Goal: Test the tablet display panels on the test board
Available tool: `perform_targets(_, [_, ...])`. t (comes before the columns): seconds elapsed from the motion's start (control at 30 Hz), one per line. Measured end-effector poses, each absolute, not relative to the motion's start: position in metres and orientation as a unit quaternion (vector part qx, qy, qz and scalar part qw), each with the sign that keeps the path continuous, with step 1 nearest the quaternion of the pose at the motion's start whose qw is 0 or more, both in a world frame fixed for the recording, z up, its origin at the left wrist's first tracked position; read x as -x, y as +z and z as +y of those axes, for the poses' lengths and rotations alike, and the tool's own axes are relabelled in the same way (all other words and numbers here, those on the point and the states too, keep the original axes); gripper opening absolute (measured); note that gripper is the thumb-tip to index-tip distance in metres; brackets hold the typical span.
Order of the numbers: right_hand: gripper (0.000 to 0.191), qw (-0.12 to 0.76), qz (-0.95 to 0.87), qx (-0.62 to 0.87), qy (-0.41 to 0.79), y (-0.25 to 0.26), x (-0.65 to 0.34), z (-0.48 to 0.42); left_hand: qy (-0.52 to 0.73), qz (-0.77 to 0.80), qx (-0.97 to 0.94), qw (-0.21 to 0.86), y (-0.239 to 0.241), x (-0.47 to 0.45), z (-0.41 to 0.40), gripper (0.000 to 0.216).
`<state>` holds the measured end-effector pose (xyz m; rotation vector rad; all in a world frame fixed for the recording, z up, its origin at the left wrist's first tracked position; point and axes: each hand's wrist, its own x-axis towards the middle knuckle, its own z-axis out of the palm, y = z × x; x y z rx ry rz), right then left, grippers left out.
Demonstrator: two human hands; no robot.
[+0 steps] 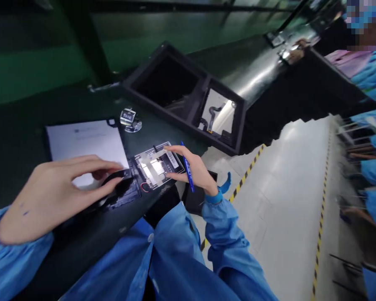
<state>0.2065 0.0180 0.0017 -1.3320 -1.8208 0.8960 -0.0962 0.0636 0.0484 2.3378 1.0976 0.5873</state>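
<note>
Now the person leans over the dark surface [19, 133] with both arms in blue sleeves reaching forward. The left hand [59, 188] lies low and flat, palm down. Its thumb and first finger are pinched together on the near, dark end of a flat gadget [153, 167]. The right hand [192, 167] comes in from the other side with the wrist bent. Its fingertips rest on the far edge of the gadget. A blue pen [188, 169] is tucked tight between the fingers of this hand and stands almost upright in the picture, one end up by the fingertips and the other down by the wrist.

The gadget lies open and flat at the edge of the surface, between the two hands. Its silver insides face up. Its long side runs from the left hand, near the person, away to the right hand.

A sheet of paper [84, 142] lies just beside it on the left. A small shiny metal bit [130, 119] sits behind, and a black tray [188, 125] with two boxes stands farther back.
</note>
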Motion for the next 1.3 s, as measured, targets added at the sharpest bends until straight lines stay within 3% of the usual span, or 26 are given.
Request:
perform_targets(0.07, [0.081, 0.275, -0.761, 0.496, 0.315, -0.007, -0.216, 0.022, 0.215, 0.409, -0.849, 0.256, 0.049, 0.091, 0.067, 0.016])
perform_targets(0.13, [0.088, 0.245, -0.778, 0.508, 0.275, -0.014, -0.211, 0.019, 0.222, 0.407, -0.849, 0.253, 0.048, 0.086, 0.070, 0.017])
perform_targets(0.4, [0.071, 0.248, -0.698, 0.655, 0.146, -0.022, -0.173, -0.018, 0.217, 0.410, -0.844, 0.268, 0.036, 0.084, 0.074, 0.016])
perform_targets(0.57, [0.070, 0.252, -0.716, 0.630, 0.162, -0.021, -0.185, -0.012, 0.198, 0.411, -0.846, 0.275, 0.038, 0.081, 0.076, 0.017])
perform_targets(0.73, [0.074, 0.288, -0.717, 0.576, 0.266, -0.012, -0.206, -0.004, 0.186, 0.413, -0.850, 0.268, 0.040, 0.081, 0.076, 0.014])
perform_targets(0.83, [0.063, 0.344, -0.670, 0.590, 0.291, -0.008, -0.214, -0.008, 0.182, 0.410, -0.849, 0.278, 0.040, 0.083, 0.077, 0.016])
perform_targets(1.03, [0.033, 0.400, -0.613, 0.648, 0.210, -0.005, -0.210, -0.018, 0.175, 0.406, -0.853, 0.277, 0.042, 0.085, 0.077, 0.019])
perform_targets(1.3, [0.028, 0.340, -0.715, 0.569, 0.223, -0.011, -0.165, 0.019, 0.181, 0.404, -0.874, 0.200, 0.034, 0.071, 0.081, 0.016])
